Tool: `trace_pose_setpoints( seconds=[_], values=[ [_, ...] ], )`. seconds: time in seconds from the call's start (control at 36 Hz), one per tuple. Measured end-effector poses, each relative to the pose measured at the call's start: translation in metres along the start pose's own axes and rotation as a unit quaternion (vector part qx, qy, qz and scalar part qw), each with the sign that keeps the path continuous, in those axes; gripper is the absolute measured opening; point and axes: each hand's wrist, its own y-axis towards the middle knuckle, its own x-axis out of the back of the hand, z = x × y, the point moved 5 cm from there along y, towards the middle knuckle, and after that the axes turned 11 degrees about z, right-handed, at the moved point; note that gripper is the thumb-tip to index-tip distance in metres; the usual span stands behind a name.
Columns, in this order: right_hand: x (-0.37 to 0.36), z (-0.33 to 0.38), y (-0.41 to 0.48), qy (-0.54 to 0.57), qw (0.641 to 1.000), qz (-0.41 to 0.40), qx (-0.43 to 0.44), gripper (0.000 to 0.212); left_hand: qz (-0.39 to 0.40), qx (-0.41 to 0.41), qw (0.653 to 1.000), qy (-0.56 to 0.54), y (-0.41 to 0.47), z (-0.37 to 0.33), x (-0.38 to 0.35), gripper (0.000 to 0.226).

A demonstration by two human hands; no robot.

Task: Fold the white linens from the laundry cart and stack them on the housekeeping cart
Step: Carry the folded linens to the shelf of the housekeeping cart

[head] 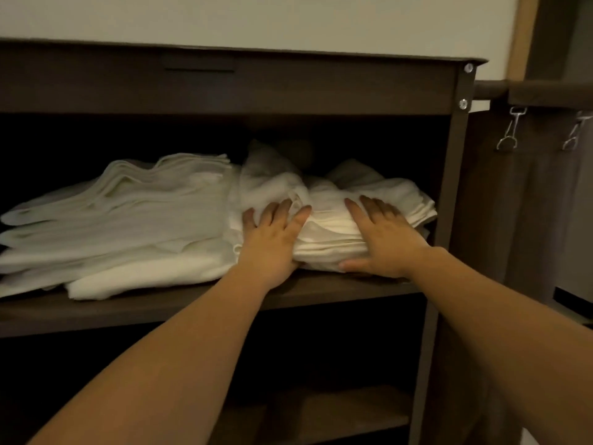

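A small stack of folded white linens lies at the right end of the dark housekeeping cart's middle shelf. My left hand lies flat on the stack's left side, fingers spread. My right hand presses flat on its right side, thumb low along the front edge. Neither hand grips the cloth. A wider, taller pile of folded white linens fills the shelf's left part, touching the small stack. Crumpled white cloth rises behind both.
The cart's top panel hangs low over the shelf. Its right post stands close beside the stack. A dark fabric laundry bag hangs on metal clips at the right. A lower shelf shows beneath.
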Motion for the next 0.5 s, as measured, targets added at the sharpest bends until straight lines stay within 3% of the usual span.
trace_pose_setpoints(
  seconds=[0.22, 0.31, 0.36, 0.42, 0.5],
  values=[
    [-0.003, 0.008, -0.01, 0.014, 1.0, -0.003, -0.017, 0.089, 0.046, -0.012, 0.999, -0.027, -0.017, -0.007, 0.01, 0.089],
    [0.006, 0.015, -0.024, 0.019, 0.999, -0.018, -0.021, 0.075, 0.067, -0.02, 0.995, -0.073, -0.029, -0.007, 0.024, 0.075],
    [0.018, 0.021, -0.033, 0.049, 0.998, -0.012, -0.024, 0.078, 0.078, -0.026, 0.991, -0.108, -0.039, -0.007, 0.036, 0.065],
    [0.033, 0.03, -0.039, 0.083, 0.996, -0.007, -0.004, 0.077, 0.085, -0.03, 0.986, -0.138, -0.05, -0.005, 0.052, 0.057],
    [0.066, 0.049, -0.046, 0.138, 0.988, -0.054, 0.054, 0.051, 0.086, -0.008, 0.983, -0.159, -0.061, 0.004, 0.085, 0.043]
  ],
)
